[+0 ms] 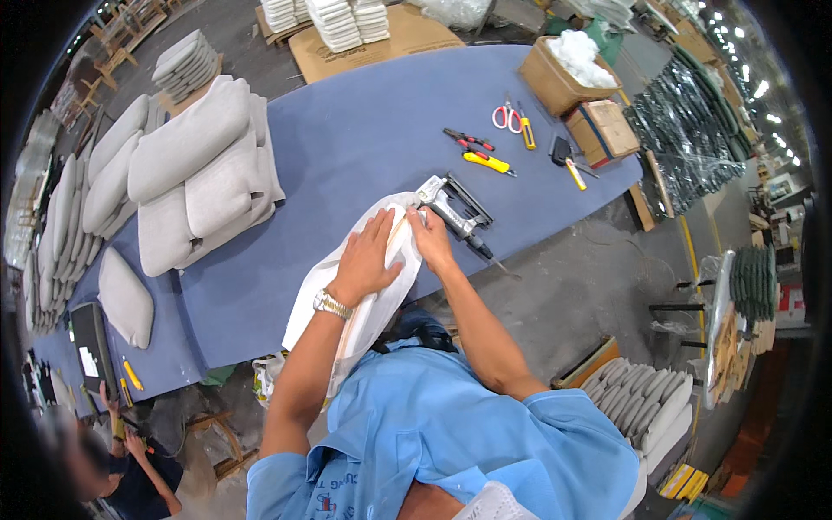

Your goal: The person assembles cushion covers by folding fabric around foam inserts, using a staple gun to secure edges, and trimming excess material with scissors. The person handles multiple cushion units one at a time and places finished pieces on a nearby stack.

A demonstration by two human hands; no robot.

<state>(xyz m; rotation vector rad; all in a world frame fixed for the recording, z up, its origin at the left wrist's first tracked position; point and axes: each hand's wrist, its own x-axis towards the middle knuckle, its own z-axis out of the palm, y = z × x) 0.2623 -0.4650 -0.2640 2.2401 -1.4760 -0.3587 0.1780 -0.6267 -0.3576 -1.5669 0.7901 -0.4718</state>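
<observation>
A long piece in white cloth [319, 286], with a light wooden strip along it, leans from the near table edge toward my body. My left hand [368, 256], a metal watch on its wrist, lies flat on the cloth with its fingers stretched. At the far end, my right hand [431, 241] grips the piece's edge, thumb on top; its other fingers are partly hidden. Just beyond that hand a silver and black pneumatic staple gun [452, 208] rests on the blue table [347, 130], its hose connector toward the near edge.
Stacks of grey cushions [195, 139] stand at left. Farther right lie pliers [468, 139], a yellow cutter [490, 162], red-handled scissors [507, 117] and a screwdriver [527, 130]. A carton of white stuffing [555, 82] sits at the far corner. Another person [130, 468] works at lower left.
</observation>
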